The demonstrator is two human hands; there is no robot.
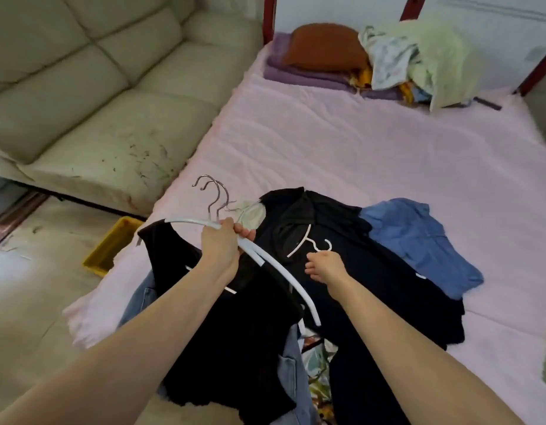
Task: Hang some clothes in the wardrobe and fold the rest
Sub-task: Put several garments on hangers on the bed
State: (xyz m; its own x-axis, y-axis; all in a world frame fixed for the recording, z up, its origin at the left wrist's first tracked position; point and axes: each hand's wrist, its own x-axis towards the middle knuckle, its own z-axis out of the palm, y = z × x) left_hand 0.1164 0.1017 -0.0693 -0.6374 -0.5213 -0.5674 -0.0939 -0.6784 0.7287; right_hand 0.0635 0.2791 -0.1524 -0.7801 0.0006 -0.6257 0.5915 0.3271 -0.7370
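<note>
My left hand [221, 250] grips a bunch of white hangers [280, 274] with metal hooks, held above the bed; a black garment [222, 332] hangs from them. My right hand [323, 266] pinches the hook of another white hanger [308, 243] that lies inside a black shirt [357, 271] on the bed. A blue garment [419, 240] lies to the right of the black shirt. Denim and a patterned cloth [317, 372] peek out below the black garment.
A pink bed sheet [357, 148] covers the bed. Folded purple towels, a brown cushion [323, 46] and a heap of pale clothes [419, 56] sit at the far end. A cream sofa [96, 87] stands left, a yellow tray [109, 250] on the floor beside the bed.
</note>
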